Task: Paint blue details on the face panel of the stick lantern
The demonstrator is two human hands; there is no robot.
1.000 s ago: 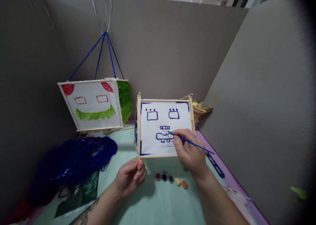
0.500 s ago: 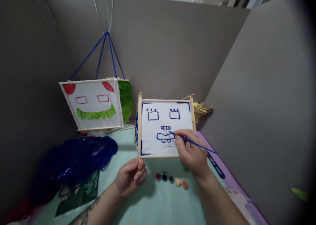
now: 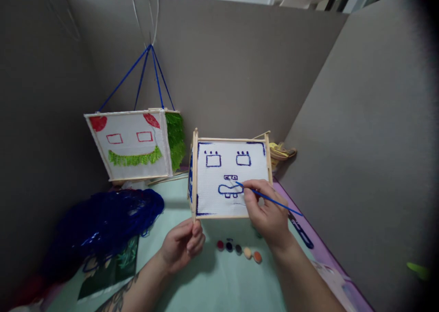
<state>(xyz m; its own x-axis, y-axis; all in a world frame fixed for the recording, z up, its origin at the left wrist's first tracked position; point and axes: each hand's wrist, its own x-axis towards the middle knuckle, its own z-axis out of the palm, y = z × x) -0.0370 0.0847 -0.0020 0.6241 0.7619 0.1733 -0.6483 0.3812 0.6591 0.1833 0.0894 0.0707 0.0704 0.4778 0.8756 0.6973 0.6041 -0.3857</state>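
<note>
A box-shaped lantern (image 3: 212, 200) with a wooden stick frame and white sides stands tilted up before me. Its front bears a dark blue painted face with square eyes, a nose and a toothed mouth. My left hand (image 3: 183, 243) is closed round the frame's lower left corner post. Between the fingertips of my right hand (image 3: 269, 211) is a thin blue paintbrush (image 3: 274, 200), its tip at the upper right of the painted mouth. Below the lantern, a strip of small paint pots (image 3: 238, 249) in red, dark and orange tones lies on the pale green tabletop (image 3: 219, 284).
Another lantern (image 3: 132, 140), with red and green decoration, hangs by blue cords at the back left. A heap of blue plastic strands (image 3: 113, 220) lies at left. A dark blue cutter (image 3: 303, 234) rests near the right edge. Grey walls (image 3: 240, 65) enclose the back and sides.
Almost nothing differs. The whole view has shifted very slightly, while the brush tip stays near the painted mouth and both hands keep their grip.
</note>
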